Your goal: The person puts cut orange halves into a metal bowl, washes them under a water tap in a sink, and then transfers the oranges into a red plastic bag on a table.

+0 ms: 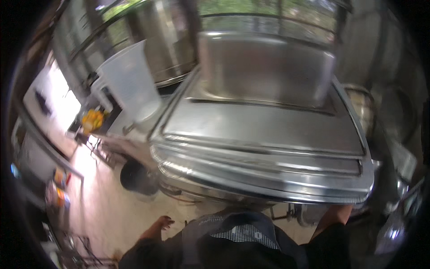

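A stack of wide, shallow metal trays (264,127) takes up the middle of the head view. On its far part rests a deep rectangular steel pan (268,67). My right hand (343,210) reaches the near right edge of the stack; the trays' rim hides its fingers, so I cannot tell whether it grips or only touches. My left hand (166,221) is low at my left side, away from the trays, with loosely bent fingers and nothing visible in it.
A translucent plastic measuring jug (130,83) stands left of the trays, before a tall steel pot (163,45). Orange-yellow items (92,120) lie farther left. A black bucket (138,175) is on the floor below. Metalware (398,161) crowds the right side; windows line the back.
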`<state>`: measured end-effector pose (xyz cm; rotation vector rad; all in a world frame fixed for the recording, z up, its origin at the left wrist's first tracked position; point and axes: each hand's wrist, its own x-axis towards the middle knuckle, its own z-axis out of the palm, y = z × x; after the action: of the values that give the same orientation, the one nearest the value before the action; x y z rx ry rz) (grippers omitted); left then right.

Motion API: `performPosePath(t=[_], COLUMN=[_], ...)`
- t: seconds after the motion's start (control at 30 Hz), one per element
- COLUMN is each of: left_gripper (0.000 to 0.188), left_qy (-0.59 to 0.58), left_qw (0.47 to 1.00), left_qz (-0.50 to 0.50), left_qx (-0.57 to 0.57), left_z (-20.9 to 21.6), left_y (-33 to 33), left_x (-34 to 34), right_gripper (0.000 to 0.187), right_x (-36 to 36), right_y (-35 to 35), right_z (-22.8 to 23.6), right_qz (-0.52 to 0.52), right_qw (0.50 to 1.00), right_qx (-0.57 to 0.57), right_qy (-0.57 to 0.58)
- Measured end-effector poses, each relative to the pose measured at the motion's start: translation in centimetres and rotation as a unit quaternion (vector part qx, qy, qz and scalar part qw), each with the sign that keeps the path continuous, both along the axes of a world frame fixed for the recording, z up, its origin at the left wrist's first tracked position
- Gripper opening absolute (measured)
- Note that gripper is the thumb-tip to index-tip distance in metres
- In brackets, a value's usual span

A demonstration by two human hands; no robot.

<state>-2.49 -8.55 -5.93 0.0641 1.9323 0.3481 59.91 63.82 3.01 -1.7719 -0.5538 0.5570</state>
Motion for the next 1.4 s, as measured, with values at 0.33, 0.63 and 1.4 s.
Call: performPosePath(t=[0.33, 0.63, 1.4], left_gripper=[0.048, 0.041, 0.033], left_qy=[0.036, 0.057, 0.046], left_qw=[0.996, 0.987, 0.997], left_qz=[-0.066, -0.128, -0.044], left_qx=[0.049, 0.078, 0.039], left_z=[-1.0, -1.3, -8.1], left_y=[-3.9, 7.9, -22.0], left_x=[-1.0, 0.0, -1.4], right_gripper=[0.039, 0.042, 0.030], right_x=[4.6, 0.3, -9.7], right_y=[-7.4, -21.1, -47.7], right_z=[2.4, 14.9, 13.5], right_qz=[-0.082, -0.139, 0.065], right_qw=[0.918, 0.749, 0.932], right_qx=[0.264, 0.446, 0.309], right_qy=[0.285, 0.470, 0.180])
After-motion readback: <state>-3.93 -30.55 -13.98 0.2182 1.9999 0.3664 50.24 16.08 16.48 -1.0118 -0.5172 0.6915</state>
